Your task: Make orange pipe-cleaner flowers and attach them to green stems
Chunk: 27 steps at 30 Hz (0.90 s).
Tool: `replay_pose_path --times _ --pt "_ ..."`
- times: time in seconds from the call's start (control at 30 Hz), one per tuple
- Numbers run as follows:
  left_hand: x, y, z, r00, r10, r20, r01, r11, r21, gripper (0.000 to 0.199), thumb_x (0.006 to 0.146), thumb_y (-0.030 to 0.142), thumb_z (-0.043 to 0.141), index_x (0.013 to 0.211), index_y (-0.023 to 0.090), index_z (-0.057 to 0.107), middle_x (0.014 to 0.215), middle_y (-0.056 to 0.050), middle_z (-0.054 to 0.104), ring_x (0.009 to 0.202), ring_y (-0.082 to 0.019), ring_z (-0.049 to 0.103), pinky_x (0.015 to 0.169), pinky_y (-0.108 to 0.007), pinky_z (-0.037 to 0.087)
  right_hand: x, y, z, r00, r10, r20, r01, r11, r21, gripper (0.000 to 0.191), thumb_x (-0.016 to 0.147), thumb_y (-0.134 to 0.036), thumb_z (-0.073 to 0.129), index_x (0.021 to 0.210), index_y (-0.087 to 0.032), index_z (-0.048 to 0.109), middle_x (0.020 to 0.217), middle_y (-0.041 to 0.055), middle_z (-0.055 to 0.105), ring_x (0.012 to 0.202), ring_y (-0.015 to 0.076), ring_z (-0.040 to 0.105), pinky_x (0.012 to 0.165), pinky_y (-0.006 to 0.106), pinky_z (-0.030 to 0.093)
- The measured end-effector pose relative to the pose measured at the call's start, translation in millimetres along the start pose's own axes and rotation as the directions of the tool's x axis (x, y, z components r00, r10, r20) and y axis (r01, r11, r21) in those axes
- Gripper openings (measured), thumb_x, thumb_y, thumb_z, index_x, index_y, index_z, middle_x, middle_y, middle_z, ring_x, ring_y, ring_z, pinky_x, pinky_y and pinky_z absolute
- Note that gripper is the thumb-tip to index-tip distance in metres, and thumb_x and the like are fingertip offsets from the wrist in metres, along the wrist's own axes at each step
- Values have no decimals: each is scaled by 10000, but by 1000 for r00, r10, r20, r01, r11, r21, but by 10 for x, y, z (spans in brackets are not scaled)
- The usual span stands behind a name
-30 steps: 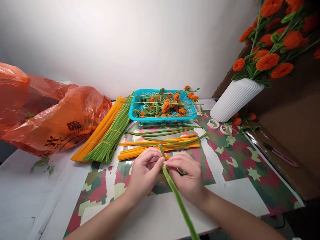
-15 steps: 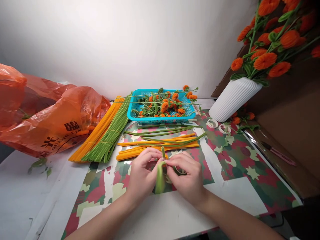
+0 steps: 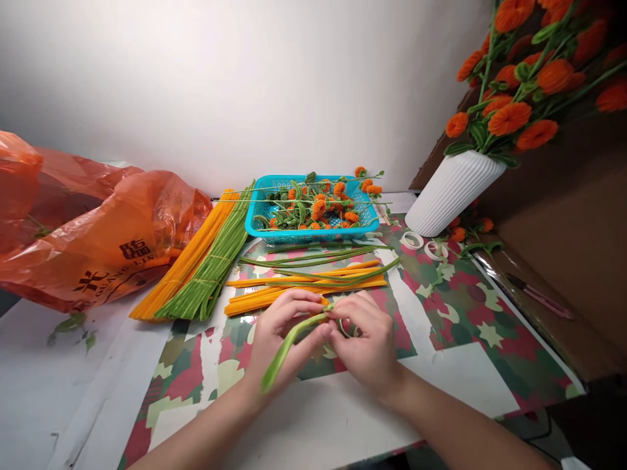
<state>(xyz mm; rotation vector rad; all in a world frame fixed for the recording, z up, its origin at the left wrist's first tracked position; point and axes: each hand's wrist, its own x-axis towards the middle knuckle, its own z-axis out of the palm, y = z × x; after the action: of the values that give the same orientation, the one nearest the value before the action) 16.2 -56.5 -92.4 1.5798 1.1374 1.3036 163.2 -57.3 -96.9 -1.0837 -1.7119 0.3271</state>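
Observation:
My left hand point(image 3: 284, 336) and my right hand point(image 3: 367, 336) meet at the fingertips over the near part of the table. Both are closed in a pinch on a green pipe cleaner point(image 3: 289, 343), whose loose end curves down across my left hand. A small orange bit point(image 3: 324, 301) peeks out between the fingertips, the rest of it hidden by the fingers. Just beyond my hands lie yellow-orange pipe cleaners point(image 3: 264, 300) and several loose green pipe cleaners point(image 3: 313, 256).
Behind stands a blue basket point(image 3: 313, 235) of small orange flowers. To its left are a tied green bundle point(image 3: 206, 281), a yellow-orange bundle point(image 3: 181, 261) and an orange plastic bag point(image 3: 108, 228). At right are tape rolls point(image 3: 412, 241), a white vase point(image 3: 450, 196) of orange flowers and a pink cutter point(image 3: 539, 297).
The green pipe cleaner's loose end has swung from hanging between my hands to lying leftward over my left hand. Its short upright tip is now folded down at the fingertips.

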Motion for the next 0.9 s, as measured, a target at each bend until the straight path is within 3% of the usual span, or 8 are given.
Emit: replay_pose_path --times 0.27,0.37,0.5,0.6,0.67,0.77,0.83,0.9 --pt "-19 -47 25 988 -19 -150 12 999 -43 100 827 265 676 750 204 700 912 -54 665 912 -193 645 771 -292 569 0 -12 15 1000 30 2 -30 999 42 136 794 -87 587 774 -209 644 689 29 655 651 171 573 595 303 482" --pt "-26 -56 32 986 -152 -67 143 983 -114 160 847 344 651 804 194 689 990 -68 665 955 -218 645 769 -314 577 -9 8 4 1000 -7 25 6 999 41 145 839 -85 562 802 -205 633 724 41 654 696 176 572 624 310 484" --pt "-30 -70 51 929 -355 103 370 884 -287 277 854 434 622 979 189 659 999 -77 678 875 -228 677 624 -307 596 -10 30 -11 998 -60 28 60 998 10 152 863 -79 553 815 -204 625 751 50 650 736 188 561 659 325 478" --pt "-37 -82 53 947 -319 37 318 919 -232 217 846 397 641 897 187 657 1010 -69 665 865 -211 678 622 -291 593 -10 18 -2 999 -4 32 2 999 52 150 869 -97 551 803 -208 628 748 44 641 740 185 549 648 313 469" --pt "-45 -83 41 978 -196 -67 190 978 -82 150 857 326 634 797 189 649 998 -63 661 890 -202 671 645 -278 585 -8 -4 16 989 135 53 -142 980 138 129 863 -138 570 769 -204 629 738 39 631 727 177 542 600 288 444" --pt "-58 -68 0 979 132 -154 -96 970 222 94 853 170 622 764 200 630 937 -51 679 899 -190 669 719 -287 572 13 -36 35 863 458 210 -504 770 392 132 825 -259 637 715 -189 621 710 21 597 639 144 515 536 258 404" --pt "-64 -59 -39 931 353 -92 -300 884 357 139 834 71 608 824 208 628 954 -49 700 885 -183 686 761 -298 572 41 -44 26 679 582 447 -722 424 547 201 764 -353 702 722 -174 621 673 0 564 569 110 476 521 240 395" --pt "-64 -59 -78 855 518 15 -478 779 406 202 824 25 594 899 210 631 1011 -58 714 888 -188 703 780 -301 583 78 -41 -3 470 545 694 -840 33 542 281 674 -387 778 738 -158 628 639 -18 536 541 82 449 515 215 386"
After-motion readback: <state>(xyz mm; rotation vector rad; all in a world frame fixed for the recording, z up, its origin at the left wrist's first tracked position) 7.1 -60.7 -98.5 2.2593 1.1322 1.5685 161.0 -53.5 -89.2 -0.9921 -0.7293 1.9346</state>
